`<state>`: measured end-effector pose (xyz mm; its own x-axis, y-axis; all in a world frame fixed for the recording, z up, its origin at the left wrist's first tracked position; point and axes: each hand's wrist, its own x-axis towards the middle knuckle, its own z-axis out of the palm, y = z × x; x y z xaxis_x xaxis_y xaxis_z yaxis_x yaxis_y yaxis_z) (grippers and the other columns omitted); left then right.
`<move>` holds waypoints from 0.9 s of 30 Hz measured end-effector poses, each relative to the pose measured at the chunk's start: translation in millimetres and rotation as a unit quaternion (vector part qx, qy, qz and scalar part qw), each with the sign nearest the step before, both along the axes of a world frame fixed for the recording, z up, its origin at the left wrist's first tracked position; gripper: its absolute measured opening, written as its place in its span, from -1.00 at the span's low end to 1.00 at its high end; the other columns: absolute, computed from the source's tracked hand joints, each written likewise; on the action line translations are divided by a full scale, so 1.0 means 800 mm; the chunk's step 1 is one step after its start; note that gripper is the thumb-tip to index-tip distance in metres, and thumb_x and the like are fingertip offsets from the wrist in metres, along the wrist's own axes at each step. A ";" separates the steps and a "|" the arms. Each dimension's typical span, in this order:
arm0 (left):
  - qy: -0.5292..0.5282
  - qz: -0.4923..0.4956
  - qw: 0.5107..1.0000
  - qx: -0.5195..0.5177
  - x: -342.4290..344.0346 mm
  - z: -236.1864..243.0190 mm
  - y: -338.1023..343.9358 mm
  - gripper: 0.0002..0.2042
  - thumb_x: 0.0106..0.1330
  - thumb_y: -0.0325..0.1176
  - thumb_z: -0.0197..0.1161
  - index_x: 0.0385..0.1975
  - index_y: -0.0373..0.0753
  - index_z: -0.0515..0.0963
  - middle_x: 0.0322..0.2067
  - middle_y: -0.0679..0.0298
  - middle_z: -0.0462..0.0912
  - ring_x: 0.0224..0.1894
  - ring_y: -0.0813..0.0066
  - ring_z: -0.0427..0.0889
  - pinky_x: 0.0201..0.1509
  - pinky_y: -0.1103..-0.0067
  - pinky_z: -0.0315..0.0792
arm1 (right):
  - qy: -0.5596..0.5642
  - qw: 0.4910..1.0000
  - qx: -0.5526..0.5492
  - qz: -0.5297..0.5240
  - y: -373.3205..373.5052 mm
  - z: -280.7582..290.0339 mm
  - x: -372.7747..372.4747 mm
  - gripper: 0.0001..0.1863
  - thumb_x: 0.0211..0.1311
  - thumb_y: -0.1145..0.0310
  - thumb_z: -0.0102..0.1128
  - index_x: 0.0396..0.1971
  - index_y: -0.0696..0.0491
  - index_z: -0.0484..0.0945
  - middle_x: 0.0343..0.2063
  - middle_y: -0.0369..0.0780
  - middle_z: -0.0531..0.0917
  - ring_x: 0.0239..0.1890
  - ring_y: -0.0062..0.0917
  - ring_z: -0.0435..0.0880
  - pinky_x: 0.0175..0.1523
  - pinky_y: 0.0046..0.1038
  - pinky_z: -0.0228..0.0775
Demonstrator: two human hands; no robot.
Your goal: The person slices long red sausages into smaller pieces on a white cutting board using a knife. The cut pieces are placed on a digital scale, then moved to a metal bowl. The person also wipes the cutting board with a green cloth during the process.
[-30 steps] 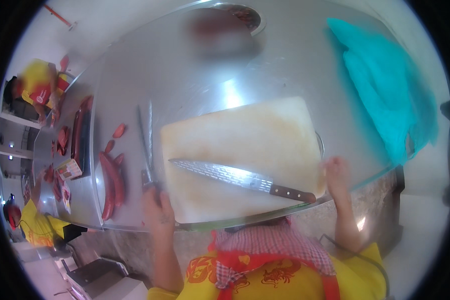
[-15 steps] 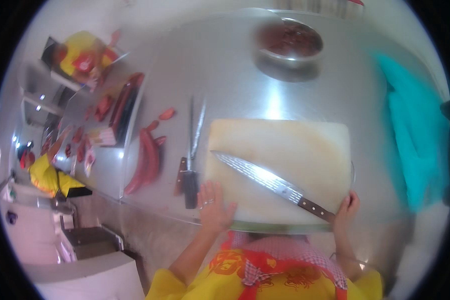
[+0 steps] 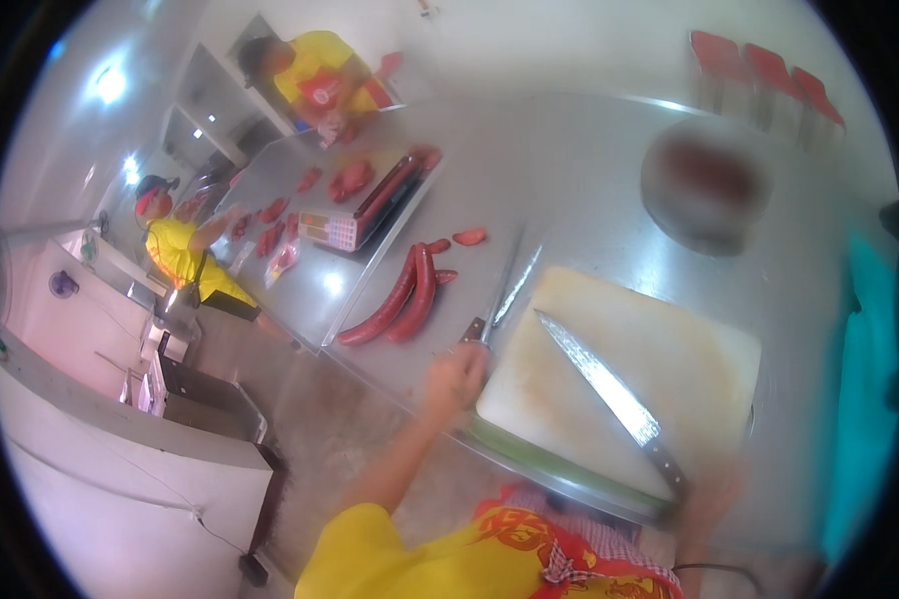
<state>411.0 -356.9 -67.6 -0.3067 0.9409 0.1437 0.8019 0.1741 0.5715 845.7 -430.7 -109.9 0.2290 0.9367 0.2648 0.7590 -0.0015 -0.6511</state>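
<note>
A white cutting board lies at the table's front edge, with a large knife flat across it, its brown handle toward my right side. My left hand is closed round the handle of a sharpening steel, left of the board; the fingers cover that handle. A second, brown-handled knife lies right beside the steel. At the butt of the large knife's handle is my right hand, smeared and faint, so its fingers do not show clearly. Several long red sausages lie left of the steel.
A metal bowl of dark red meat, blurred, stands at the back right. Turquoise cloth hangs at the far right. A scale and meat pieces occupy the adjoining table, where two co-workers in yellow stand.
The view has swung left, so the scene sits further right. My left hand has left the board's corner and closed on the sharpening steel's handle. My right hand has become blurred.
</note>
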 end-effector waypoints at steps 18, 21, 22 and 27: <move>-0.028 -0.141 0.989 -0.032 -0.040 0.086 0.074 -0.47 0.08 -0.05 0.40 -0.12 -0.29 0.38 -0.45 -0.03 0.65 -0.38 0.08 0.68 -0.24 0.35 0.52 | 0.131 0.953 -0.269 -0.037 0.012 0.052 -0.047 -0.82 -0.24 0.50 0.22 -0.55 0.19 0.43 -0.64 -0.21 0.46 -0.55 -0.48 0.42 -0.39 -0.43 0.29; -0.047 -0.290 0.947 -0.133 0.034 0.109 0.065 -0.44 0.12 0.10 0.35 -0.14 -0.24 0.36 -0.46 -0.01 0.64 -0.41 0.07 0.67 -0.29 0.38 0.51 | 0.197 0.952 -0.219 -0.088 0.000 0.071 -0.031 -0.80 -0.12 0.38 0.25 -0.58 0.16 0.44 -0.72 -0.32 0.40 -0.62 -0.58 0.37 -0.49 -0.48 0.22; -0.051 -0.358 0.923 -0.131 0.058 0.109 0.061 -0.44 0.16 0.14 0.30 -0.14 -0.23 0.36 -0.47 0.00 0.63 -0.42 0.04 0.66 -0.30 0.37 0.50 | 0.199 0.949 -0.219 -0.107 -0.004 0.079 -0.028 -0.77 -0.04 0.31 0.26 -0.56 0.14 0.45 -0.71 -0.34 0.40 -0.61 -0.59 0.37 -0.50 -0.50 0.21; 0.090 -0.538 0.833 -0.093 0.149 0.063 0.059 -0.54 0.23 0.14 0.16 -0.18 -0.17 0.50 -0.29 0.06 0.61 -0.15 0.10 0.57 -0.01 0.26 0.35 | 0.308 0.901 -0.272 -0.140 -0.013 0.115 -0.019 -0.56 0.31 -0.01 0.10 -0.41 0.14 0.47 -0.68 -0.36 0.43 -0.58 -0.66 0.42 -0.46 -0.53 0.27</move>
<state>530.2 -310.1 -17.1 0.7391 0.6686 -0.0821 0.6206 -0.6284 0.4691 830.3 -441.4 -18.2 0.4233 0.7719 -0.4743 0.1733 -0.5828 -0.7939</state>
